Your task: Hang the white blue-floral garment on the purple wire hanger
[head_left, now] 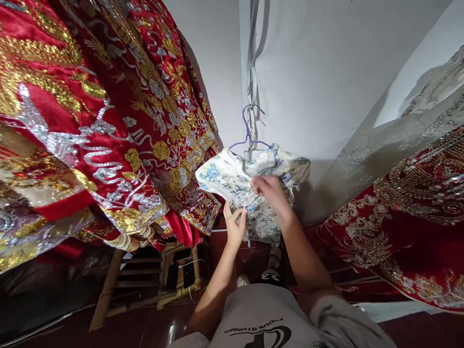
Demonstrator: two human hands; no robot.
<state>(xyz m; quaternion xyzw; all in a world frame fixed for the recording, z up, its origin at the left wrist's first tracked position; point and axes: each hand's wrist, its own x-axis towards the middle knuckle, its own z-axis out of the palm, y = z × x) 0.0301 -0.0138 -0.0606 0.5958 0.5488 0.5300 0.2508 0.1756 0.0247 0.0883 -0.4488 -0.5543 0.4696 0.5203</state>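
Note:
A short-sleeved floral shirt (213, 175), cream with blue and green print, hangs on a thin purple hanger (248, 137) in front of me. My left hand (235, 226) pinches the shirt's front edge between thumb and fingers, below the chest. Higher up and to the right, my right hand (271, 191) is closed at the front opening, its fingertips on the fabric and slightly blurred. Whatever small part of the shirt lies under those fingertips is hidden.
The hanger hooks onto a white strap (253, 82) along the wall (311, 72). Red embroidered garments (159, 106) crowd the left side; another beaded red garment (395, 241) hangs at right. A bamboo chair (108, 285) and a stool with dark phone-like objects stand low at left.

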